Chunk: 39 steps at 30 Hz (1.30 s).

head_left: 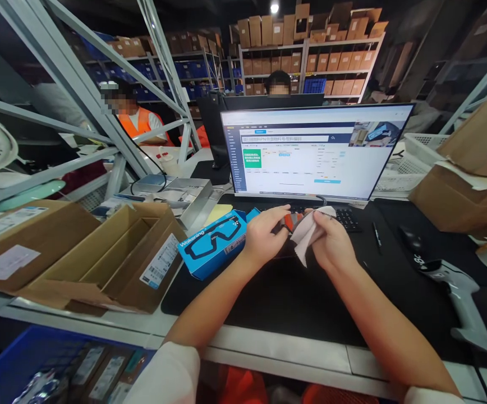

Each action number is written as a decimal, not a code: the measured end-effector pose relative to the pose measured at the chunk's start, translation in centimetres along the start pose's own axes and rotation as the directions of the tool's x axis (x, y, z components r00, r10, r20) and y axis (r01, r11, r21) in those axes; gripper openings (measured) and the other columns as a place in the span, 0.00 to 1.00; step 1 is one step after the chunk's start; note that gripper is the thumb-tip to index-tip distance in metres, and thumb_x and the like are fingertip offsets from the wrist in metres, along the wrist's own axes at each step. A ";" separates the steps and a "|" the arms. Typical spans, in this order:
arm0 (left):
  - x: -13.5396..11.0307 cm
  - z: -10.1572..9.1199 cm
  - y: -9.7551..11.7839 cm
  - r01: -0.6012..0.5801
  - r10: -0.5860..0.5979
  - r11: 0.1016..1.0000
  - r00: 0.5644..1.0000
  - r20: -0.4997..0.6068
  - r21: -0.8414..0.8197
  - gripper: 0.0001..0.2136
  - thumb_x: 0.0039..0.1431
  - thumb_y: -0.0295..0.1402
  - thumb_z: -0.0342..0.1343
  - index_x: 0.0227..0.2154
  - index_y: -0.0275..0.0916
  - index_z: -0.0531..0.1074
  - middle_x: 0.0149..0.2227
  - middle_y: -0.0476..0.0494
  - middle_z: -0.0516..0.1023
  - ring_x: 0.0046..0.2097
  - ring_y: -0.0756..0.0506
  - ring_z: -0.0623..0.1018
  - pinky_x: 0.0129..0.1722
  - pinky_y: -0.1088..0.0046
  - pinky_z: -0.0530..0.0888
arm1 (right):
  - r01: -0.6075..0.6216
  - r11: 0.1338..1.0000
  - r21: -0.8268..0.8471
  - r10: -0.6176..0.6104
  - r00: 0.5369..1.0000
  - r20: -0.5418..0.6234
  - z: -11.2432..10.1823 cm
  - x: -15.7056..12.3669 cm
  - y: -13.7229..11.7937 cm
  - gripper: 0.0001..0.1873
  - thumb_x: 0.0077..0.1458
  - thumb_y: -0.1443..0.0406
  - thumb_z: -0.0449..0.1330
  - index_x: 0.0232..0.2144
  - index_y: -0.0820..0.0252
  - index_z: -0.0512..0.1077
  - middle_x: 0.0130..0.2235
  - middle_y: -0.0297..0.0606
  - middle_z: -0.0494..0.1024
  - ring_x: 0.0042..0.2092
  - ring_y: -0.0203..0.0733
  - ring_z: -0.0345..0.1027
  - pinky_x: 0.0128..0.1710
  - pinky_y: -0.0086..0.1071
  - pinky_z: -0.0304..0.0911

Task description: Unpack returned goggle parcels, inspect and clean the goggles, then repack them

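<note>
Over the black desk mat (277,297), my left hand (266,235) is closed around what look like dark-framed glasses with an orange lens (294,219), mostly hidden by the fingers. My right hand (334,241) pinches a white cloth (306,237) with zigzag edges. The cloth hangs beside the orange part; whether they touch I cannot tell. Left of my left hand lies a blue box (214,244) printed with black glasses and the word "Wakening", its end flap up. Behind my hands is a black keyboard (347,220), partly covered by them.
A lit monitor (311,157) stands behind the keyboard. At left are an open cardboard box (117,258) and another carton (24,241). On the right lie a pen (377,234), a mouse (412,240) and a barcode scanner (458,297), near brown cartons (445,196). Two other people sit beyond.
</note>
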<state>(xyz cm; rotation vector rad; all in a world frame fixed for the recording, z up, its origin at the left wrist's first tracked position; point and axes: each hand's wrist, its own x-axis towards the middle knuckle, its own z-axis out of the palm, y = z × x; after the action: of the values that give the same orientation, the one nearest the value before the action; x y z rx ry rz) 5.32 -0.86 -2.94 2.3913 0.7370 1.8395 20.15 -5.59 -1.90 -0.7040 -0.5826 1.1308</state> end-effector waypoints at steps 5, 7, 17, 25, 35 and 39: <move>0.4 -0.9 -0.3 0.205 -0.206 0.979 0.977 0.050 0.015 0.15 0.55 0.23 0.60 0.45 0.39 0.81 0.46 0.43 0.86 0.47 0.44 0.85 0.51 0.67 0.81 | -0.009 0.976 -0.220 0.026 0.997 0.076 -1.5 1.0 -0.8 0.19 0.43 0.54 0.77 0.21 0.60 0.74 0.20 0.34 0.74 0.22 0.38 0.65 0.27 0.35 0.68; 0.4 -1.0 0.0 0.271 -0.272 0.962 0.961 0.057 0.031 0.15 0.54 0.23 0.61 0.45 0.39 0.81 0.45 0.44 0.86 0.46 0.44 0.85 0.49 0.68 0.81 | 0.007 0.976 -0.219 0.009 0.997 0.074 -1.3 0.7 -0.1 0.19 0.42 0.54 0.77 0.23 0.60 0.74 0.23 0.34 0.76 0.24 0.39 0.68 0.30 0.35 0.69; 0.1 -0.5 2.0 0.251 -0.264 0.955 0.962 0.063 0.160 0.14 0.55 0.25 0.58 0.44 0.38 0.80 0.45 0.43 0.86 0.46 0.44 0.85 0.48 0.70 0.80 | 0.126 0.984 -0.129 -0.125 0.992 0.016 0.9 -1.0 2.9 0.15 0.42 0.59 0.74 0.31 0.61 0.79 0.36 0.38 0.82 0.39 0.45 0.76 0.45 0.38 0.72; 0.2 -0.4 2.3 0.082 -0.084 0.980 0.996 0.008 0.181 0.12 0.59 0.28 0.59 0.46 0.37 0.79 0.44 0.41 0.86 0.43 0.43 0.85 0.45 0.68 0.81 | 0.077 0.997 0.016 -0.078 0.997 0.028 2.3 -1.9 1.8 0.20 0.47 0.56 0.70 0.41 0.58 0.79 0.42 0.39 0.82 0.48 0.49 0.77 0.54 0.44 0.72; 0.6 -0.6 1.9 0.076 -0.082 0.978 0.996 0.021 0.196 0.13 0.59 0.26 0.59 0.47 0.38 0.78 0.47 0.41 0.85 0.47 0.43 0.85 0.49 0.68 0.81 | 0.082 0.996 0.029 -0.083 0.996 0.039 0.3 0.4 0.2 0.19 0.50 0.54 0.70 0.40 0.58 0.79 0.46 0.40 0.82 0.50 0.48 0.76 0.57 0.45 0.70; 0.6 -0.7 1.9 0.080 -0.086 0.976 0.996 0.020 0.202 0.13 0.57 0.27 0.60 0.46 0.37 0.79 0.44 0.42 0.86 0.44 0.42 0.85 0.46 0.67 0.81 | 0.087 0.993 -0.076 -0.082 0.994 0.069 0.8 -1.2 2.3 0.17 0.49 0.54 0.72 0.37 0.59 0.79 0.41 0.40 0.82 0.43 0.47 0.77 0.49 0.42 0.74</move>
<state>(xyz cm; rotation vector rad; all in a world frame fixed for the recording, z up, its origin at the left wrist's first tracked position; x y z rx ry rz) 5.49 -2.45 -1.59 2.4553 1.0505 1.7726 17.82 -6.01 -3.18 -0.7053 -0.7093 1.0594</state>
